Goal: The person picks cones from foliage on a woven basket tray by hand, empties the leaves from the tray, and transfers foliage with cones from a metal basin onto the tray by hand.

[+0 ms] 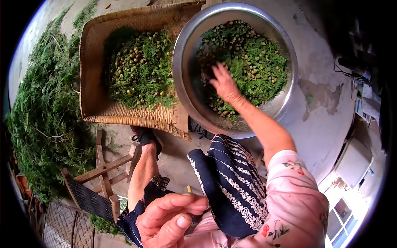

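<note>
My right hand reaches into a wide metal basin, slightly blurred, its fingers stretched out and apart over the contents. In the basin lie green conifer sprigs mixed with small round cones; nothing shows held in that hand. Close to the camera, my left hand is raised above my lap with its fingers curled. A small yellowish piece shows at the edge of those fingers, too small to name. What lies inside the curl is hidden.
Left of the basin, touching it, a woven basket holds more cones and sprigs. Cut conifer branches are heaped at far left. A wooden stool lies tipped beside my leg. Dark patterned cloth covers my lap.
</note>
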Available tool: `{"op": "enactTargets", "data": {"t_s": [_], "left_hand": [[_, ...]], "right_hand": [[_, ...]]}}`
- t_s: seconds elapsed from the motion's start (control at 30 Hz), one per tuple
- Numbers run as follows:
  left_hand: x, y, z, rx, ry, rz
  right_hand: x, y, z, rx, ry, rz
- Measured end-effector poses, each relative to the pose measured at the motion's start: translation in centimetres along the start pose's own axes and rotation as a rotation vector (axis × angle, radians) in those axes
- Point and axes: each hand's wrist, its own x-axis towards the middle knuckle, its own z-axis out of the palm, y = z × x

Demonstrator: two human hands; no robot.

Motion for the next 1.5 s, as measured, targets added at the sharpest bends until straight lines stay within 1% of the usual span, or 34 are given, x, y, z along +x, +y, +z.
{"op": "enactTargets", "data": {"t_s": [0.03,0.1,0.17,0.23,0.3,0.33,0.37,0.43,0.47,0.5,0.57,0.6,0.63,0.7,0.77,0.83,0.9,0.97,1.03,1.1,1.13,1.17,1.23,1.3,1.33,1.37,1.4,1.43,1.47,1.5], "left_hand": [[0.1,-0.1,0.0,0.008,-0.012,-0.001],[0.1,-0.1,-0.1,0.027,-0.031,-0.001],[0.1,-0.1,-0.1,0.054,-0.046,-0.001],[0.1,-0.1,-0.1,0.049,-0.034,-0.006],[0.2,-0.1,0.0,0.043,-0.022,-0.013],[0.2,-0.1,0.0,0.043,-0.012,-0.015],[0.3,-0.1,0.1,0.044,-0.002,-0.017],[0.3,-0.1,0.2,0.034,0.004,-0.039],[0.2,-0.1,0.1,0.024,0.009,-0.053],[0.1,-0.1,0.2,0.017,0.01,-0.073],[0.0,-0.3,0.1,-0.013,0.025,-0.128],[-0.2,-0.3,0.0,-0.029,0.032,-0.158],[-0.3,-0.4,0.0,-0.033,0.034,-0.172],[-0.4,-0.6,0.2,-0.018,0.03,-0.146],[-0.3,-0.6,0.5,0.038,0.021,-0.062],[-0.2,-0.5,0.5,0.046,0.008,-0.057],[-0.2,-0.5,0.5,0.011,-0.002,-0.082],[0.0,-0.5,0.8,0.001,-0.007,-0.074],[0.1,-0.6,1.0,-0.005,-0.012,-0.07],[0.3,-0.7,0.9,-0.001,-0.029,-0.046],[0.2,-0.8,0.4,0.001,-0.027,-0.049],[0.1,-1.1,-0.4,-0.005,-0.014,-0.061],[-0.1,-1.1,-0.8,-0.011,0.008,-0.076],[-0.1,-1.1,-0.7,-0.014,0.034,-0.069],[-0.1,-1.1,-0.8,-0.017,0.037,-0.069],[-0.1,-1.0,-0.9,-0.019,0.022,-0.067],[-0.1,-1.0,-0.9,-0.021,0.007,-0.065],[-0.1,-0.9,-0.7,-0.023,0.01,-0.064],[-0.2,-0.8,-0.3,-0.001,0.001,-0.063],[-0.2,-0.7,-0.1,0.02,-0.007,-0.061]], "right_hand": [[1.2,0.8,-1.5,0.075,0.046,-0.028],[4.0,3.0,-4.5,-0.141,0.239,-0.193],[6.7,3.9,-8.6,-0.103,0.341,-0.095],[8.9,7.4,-10.6,-0.135,0.423,0.09],[9.4,11.0,-11.5,-0.286,0.262,0.349],[9.3,14.0,-11.3,-0.272,0.073,0.49],[8.9,13.8,-11.3,-0.273,0.069,0.493],[8.3,13.0,-11.6,-0.311,-0.037,0.611],[8.5,12.5,-12.0,-0.295,-0.129,0.688],[8.5,13.0,-11.9,-0.298,-0.128,0.692],[8.6,14.3,-11.8,-0.253,-0.197,0.682],[8.7,14.6,-12.0,-0.164,-0.342,0.711],[8.1,14.5,-10.6,-0.18,-0.23,0.712],[6.7,11.8,-11.2,0.083,-0.333,0.709],[4.3,8.9,-9.8,0.166,-0.205,0.825],[2.0,5.9,-7.6,0.213,-0.057,0.776],[-0.2,1.6,-5.4,0.227,0.076,0.779],[-2.7,-2.0,-3.3,-0.062,0.032,0.52],[-4.0,-6.0,-1.4,-0.1,0.053,0.416],[-4.5,-7.9,0.0,0.034,0.039,0.24],[-4.0,-7.9,0.0,0.282,0.04,0.15],[-3.1,-8.8,-1.8,0.384,0.021,0.199],[-0.7,-6.8,-4.2,0.287,0.152,0.102],[1.6,-3.2,-8.2,0.141,0.263,0.06],[2.8,-0.1,-8.9,0.011,0.408,0.112],[3.3,3.8,-9.9,-0.258,0.466,0.017],[3.4,8.8,-10.8,-0.537,0.388,-0.05],[2.8,12.1,-11.4,-0.39,0.382,0.182],[2.1,14.6,-12.4,-0.275,0.203,0.461],[1.4,18.0,-12.0,-0.338,0.151,0.501]]}}
